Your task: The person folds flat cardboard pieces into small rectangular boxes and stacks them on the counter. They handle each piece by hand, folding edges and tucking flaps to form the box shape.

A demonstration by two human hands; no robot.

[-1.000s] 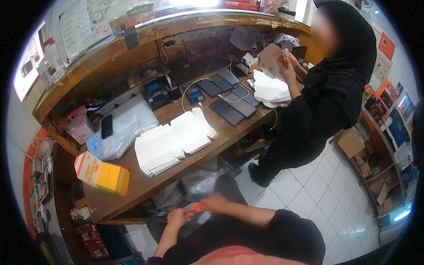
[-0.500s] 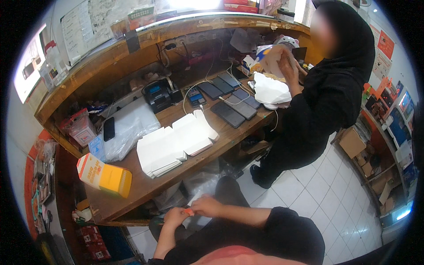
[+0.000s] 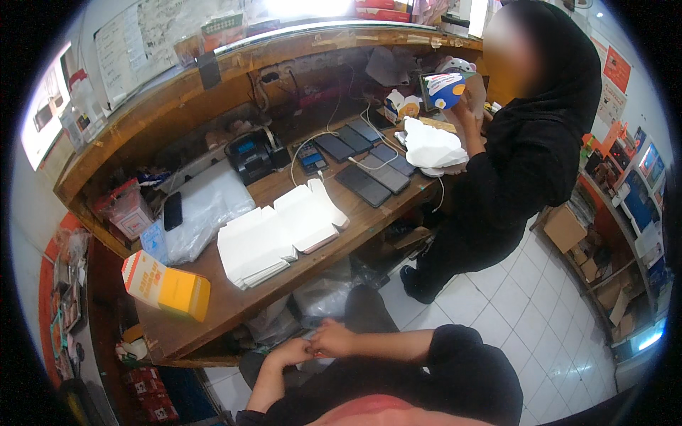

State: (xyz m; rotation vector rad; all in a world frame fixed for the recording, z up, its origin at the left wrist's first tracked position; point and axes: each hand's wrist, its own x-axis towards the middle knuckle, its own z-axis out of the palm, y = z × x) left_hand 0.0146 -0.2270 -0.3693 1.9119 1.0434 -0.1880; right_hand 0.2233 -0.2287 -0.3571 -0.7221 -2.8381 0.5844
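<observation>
Black cloth [image 3: 344, 387] lies under two bare hands, the left hand [image 3: 290, 351] and the right hand [image 3: 332, 339] meeting above it with fingers curled inward. How far either grip is open I cannot tell, since the tips are hidden; a pale scrap [image 3: 314, 365] shows just below them, too little of it visible to say whether it is pinched. If it is loose, it could slip away should the fingers relax unevenly.

Just beyond, clear plastic bags [image 3: 323, 295] sit beneath the desk [image 3: 170, 334], where a dropped piece would be hard to find. On top, the stack of flat white cartons [image 3: 277, 231] lies near the front edge, untouched; a careless reach could fan it out or push it off. The yellow carton [image 3: 183, 290], towards the left end, could topple if bumped. Farther right, a white cable [image 3: 442, 188] hangs over the edge near the phones [image 3: 364, 186] and close to a co-worker [image 3: 526, 163] holding blue printed card [image 3: 447, 92]; a snag there could drag things along.
</observation>
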